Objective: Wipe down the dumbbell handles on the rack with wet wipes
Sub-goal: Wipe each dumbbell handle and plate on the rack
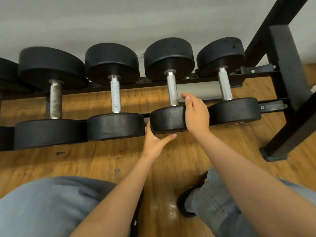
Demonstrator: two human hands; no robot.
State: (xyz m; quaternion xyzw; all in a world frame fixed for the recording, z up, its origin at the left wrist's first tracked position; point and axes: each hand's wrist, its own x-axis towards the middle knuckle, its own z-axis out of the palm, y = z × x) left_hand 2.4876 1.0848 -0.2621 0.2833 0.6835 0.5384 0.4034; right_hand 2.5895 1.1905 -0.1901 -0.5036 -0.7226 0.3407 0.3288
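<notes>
Both hands reach out past the knees, which are in grey-blue jeans [42, 207], and past a dark shoe [188, 202] planted on the wooden floor [102, 159]. They frame the near head [167, 119] of one dumbbell [171, 106], the third of the four that show whole.

- **Left hand** [154, 142]: it is spread wide at the head's lower left corner. The thumb is stretched along the bottom edge, touching it. The fingers run up into the narrow gap beside the neighbouring dumbbell [114, 126] and are mostly hidden, so I cannot tell whether they curl round the head.
- **Right hand** [196, 113]: it lies flat against the right side of the same head. The fingers are loosely extended, rising past the upper rim. The tips stand just beside the knurled steel handle [172, 88], apart from it.

Each dumbbell lies across the two black rails of the rack [196, 81], handle pointing away and bridging the gap between them. The far heads rest on the rear rail, close to a pale wall [119, 19]. The leftmost handle [55, 100] is spotted and dull, and the others are bright. A smaller dumbbell [234, 111] sits to the right, next to the black upright [282, 65] of the frame.
</notes>
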